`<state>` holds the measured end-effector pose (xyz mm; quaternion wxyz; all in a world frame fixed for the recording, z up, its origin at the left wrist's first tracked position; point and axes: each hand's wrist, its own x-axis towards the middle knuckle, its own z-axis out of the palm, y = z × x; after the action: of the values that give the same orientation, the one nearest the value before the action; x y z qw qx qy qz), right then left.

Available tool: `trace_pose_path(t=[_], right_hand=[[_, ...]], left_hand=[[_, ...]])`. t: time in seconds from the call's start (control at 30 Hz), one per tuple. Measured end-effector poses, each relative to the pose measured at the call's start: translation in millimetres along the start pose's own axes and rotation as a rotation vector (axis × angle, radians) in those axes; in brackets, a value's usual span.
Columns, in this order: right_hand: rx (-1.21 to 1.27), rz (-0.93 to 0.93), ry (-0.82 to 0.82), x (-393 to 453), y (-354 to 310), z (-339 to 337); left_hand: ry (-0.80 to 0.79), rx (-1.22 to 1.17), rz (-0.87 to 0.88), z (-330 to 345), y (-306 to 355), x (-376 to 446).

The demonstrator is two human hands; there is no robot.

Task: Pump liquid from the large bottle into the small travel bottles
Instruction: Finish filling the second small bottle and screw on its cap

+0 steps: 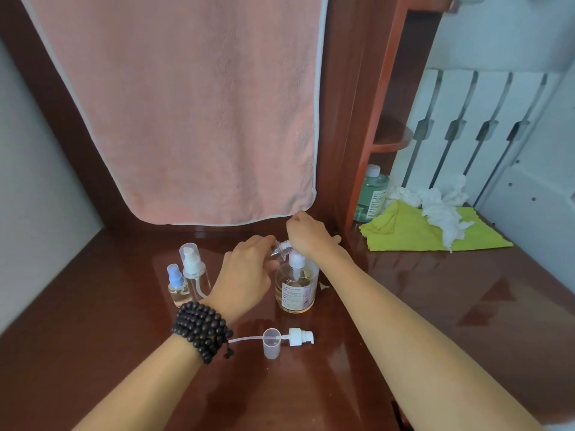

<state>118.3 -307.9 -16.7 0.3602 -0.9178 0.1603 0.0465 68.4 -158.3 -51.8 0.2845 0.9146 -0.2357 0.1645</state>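
The large clear bottle of pale yellowish liquid stands on the dark wooden table, its white pump on top. My left hand grips a small clear travel bottle, tilted with its threaded neck at the pump's spout. My right hand rests on the pump head from above, fingers curled down over it. Two more travel bottles stand to the left: a small blue-topped spray bottle and a taller one with a white pump under a clear cap.
A loose white pump with its tube and a clear cap lie near the front. A pink towel hangs behind. At the right are a green bottle, a yellow cloth and crumpled white tissue.
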Motion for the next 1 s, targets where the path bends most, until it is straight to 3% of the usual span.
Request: trace_pose_path(t=[0.5,0.7,1.0], right_hand=[[-0.043,-0.035,-0.038,-2.2,-4.5,0.8],[0.009,0.068,-0.04,12.5,4.2,17.0],[-0.005,-0.024,-0.016,-2.2,-2.9,1.8]], left_hand=[[-0.005,-0.009,-0.013,-3.9,1.5,-1.9],[-0.028,0.014,-0.021,0.9,0.9,-3.1],[-0.022,-0.027,0.0,-8.8,-0.5,1.3]])
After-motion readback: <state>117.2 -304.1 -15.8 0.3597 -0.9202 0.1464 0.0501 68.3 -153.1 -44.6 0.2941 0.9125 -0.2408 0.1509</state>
